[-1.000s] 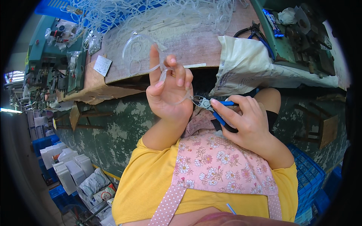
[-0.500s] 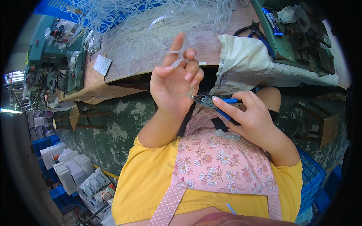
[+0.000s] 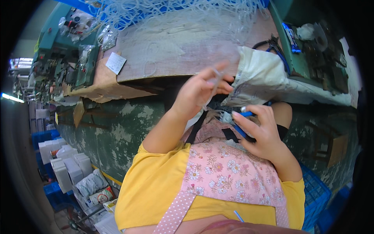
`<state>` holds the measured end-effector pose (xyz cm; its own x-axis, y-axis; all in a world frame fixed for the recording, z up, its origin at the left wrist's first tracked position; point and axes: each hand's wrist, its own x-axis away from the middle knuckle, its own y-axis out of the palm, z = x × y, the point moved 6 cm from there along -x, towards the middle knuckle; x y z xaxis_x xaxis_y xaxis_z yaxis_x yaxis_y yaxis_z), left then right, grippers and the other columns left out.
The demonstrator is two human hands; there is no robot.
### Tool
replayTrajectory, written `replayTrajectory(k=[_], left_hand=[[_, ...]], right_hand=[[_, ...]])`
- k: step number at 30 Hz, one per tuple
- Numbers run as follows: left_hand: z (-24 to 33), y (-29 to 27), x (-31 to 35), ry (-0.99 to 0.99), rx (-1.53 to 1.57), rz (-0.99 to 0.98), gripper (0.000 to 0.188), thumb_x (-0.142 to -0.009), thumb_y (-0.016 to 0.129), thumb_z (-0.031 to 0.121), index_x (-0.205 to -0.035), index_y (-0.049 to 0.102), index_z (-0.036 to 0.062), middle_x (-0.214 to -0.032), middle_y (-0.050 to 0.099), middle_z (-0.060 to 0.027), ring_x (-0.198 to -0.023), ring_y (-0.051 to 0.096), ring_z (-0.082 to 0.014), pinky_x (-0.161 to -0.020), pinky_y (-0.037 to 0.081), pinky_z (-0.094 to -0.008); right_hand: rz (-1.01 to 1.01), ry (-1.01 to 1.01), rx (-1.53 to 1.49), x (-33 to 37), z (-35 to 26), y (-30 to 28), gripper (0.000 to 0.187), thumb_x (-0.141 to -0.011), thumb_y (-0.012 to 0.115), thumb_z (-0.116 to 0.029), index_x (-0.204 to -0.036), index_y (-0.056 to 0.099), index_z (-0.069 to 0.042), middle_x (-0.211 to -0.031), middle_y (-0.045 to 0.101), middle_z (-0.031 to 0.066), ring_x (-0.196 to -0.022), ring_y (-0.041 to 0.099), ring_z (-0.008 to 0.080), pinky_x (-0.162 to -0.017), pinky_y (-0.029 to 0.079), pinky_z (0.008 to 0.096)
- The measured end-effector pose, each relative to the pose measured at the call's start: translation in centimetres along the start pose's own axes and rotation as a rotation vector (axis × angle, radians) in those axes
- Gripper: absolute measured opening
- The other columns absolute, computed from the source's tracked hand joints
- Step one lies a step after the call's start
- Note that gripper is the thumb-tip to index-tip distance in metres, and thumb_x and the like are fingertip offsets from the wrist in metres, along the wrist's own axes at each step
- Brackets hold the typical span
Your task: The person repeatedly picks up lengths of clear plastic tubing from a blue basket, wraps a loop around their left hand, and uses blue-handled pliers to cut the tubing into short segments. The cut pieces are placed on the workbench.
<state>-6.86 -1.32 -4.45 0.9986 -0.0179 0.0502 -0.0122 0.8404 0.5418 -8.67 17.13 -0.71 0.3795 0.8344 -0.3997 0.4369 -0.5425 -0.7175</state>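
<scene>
My left hand (image 3: 202, 89) is raised just off the table's front edge, its fingers curled and smeared by motion. A clear, thin plastic tube (image 3: 214, 89) loops over those fingers and hangs down in front of the palm. Close by on the right, my right hand (image 3: 261, 126) grips a pair of blue-handled cutting pliers (image 3: 244, 133). The jaws point left toward my left hand, above my lap, and blur hides whether they touch the tube. A pink floral apron (image 3: 233, 171) lies below both hands.
A heap of clear tube rings (image 3: 175, 13) covers the table's back (image 3: 156, 39); a faint ring (image 3: 149, 68) lies nearer. White sacking (image 3: 259, 70) drapes over the front edge, beside more pliers (image 3: 275, 48). Green machines (image 3: 87, 66) flank the table. A blue crate (image 3: 313, 191) stands right.
My left hand has swung right and down with the tube, its raised index finger now lower. The pliers have shifted slightly right and down. The whole view has turned a little.
</scene>
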Motion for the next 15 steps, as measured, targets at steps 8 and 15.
replayTrajectory(k=[8, 15], left_hand=[[7.9, -11.9, 2.6, 0.383, -1.876, 0.938, 0.051, -0.091, 0.059, 0.038, -0.12, 0.057, -0.0035, -0.117, 0.059, -0.0226, -0.11, 0.054, -0.0397, -0.095, 0.042, -0.048], [8.3, -21.5, 2.0, -0.229, -1.64, 1.016, 0.053, -0.087, 0.065, 0.039, -0.122, 0.058, 0.0003, -0.109, 0.062, -0.0227, -0.109, 0.058, -0.0368, -0.089, 0.045, -0.0457]], right_hand=[[-0.022, 0.087, -0.372, 1.1, 0.8, 0.7, 0.069, -0.068, 0.063, 0.002, -0.135, 0.051, -0.008, -0.12, 0.051, 0.0184, -0.1, 0.057, 0.0353, -0.087, 0.048, 0.0394], [-0.044, 0.18, -0.495, 2.2, 1.8, 1.6, 0.066, -0.076, 0.06, -0.002, -0.14, 0.045, -0.005, -0.124, 0.051, 0.019, -0.103, 0.058, 0.0318, -0.091, 0.046, 0.0371]])
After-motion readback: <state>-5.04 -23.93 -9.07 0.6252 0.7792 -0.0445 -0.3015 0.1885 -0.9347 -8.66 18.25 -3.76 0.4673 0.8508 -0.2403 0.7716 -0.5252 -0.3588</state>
